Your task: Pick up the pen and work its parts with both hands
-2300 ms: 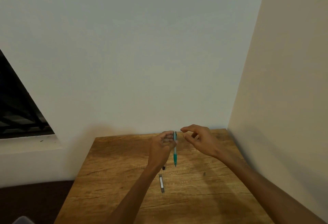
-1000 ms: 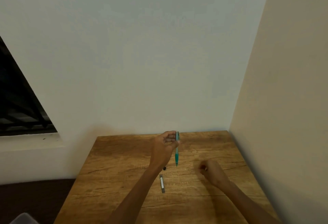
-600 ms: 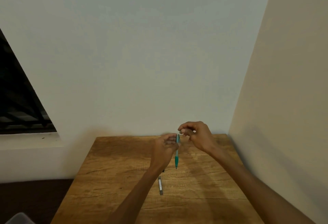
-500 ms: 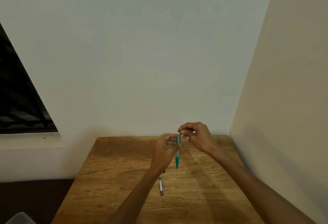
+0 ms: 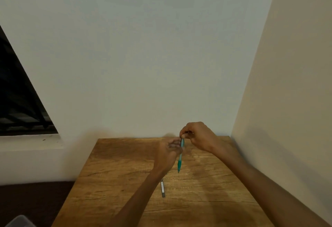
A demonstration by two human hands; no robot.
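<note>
My left hand (image 5: 169, 152) grips a teal pen (image 5: 180, 161) near its upper half and holds it almost upright above the wooden table (image 5: 116, 181), tip pointing down. My right hand (image 5: 197, 136) hovers at the pen's top end, its fingertips curled and pinched there on something too small to make out. A small grey stick-shaped piece (image 5: 163, 189) lies flat on the table below my left wrist.
The table stands in a corner, with a white wall (image 5: 143, 55) behind it and a cream wall (image 5: 287, 100) close on the right. A dark window (image 5: 19, 104) sits at the left. A clear plastic container's corner (image 5: 17, 222) shows at the bottom left.
My right hand went down to the table at the right of the pen, then rose again to the pen's top end, fingertips pinched. My left hand kept the pen almost still.
</note>
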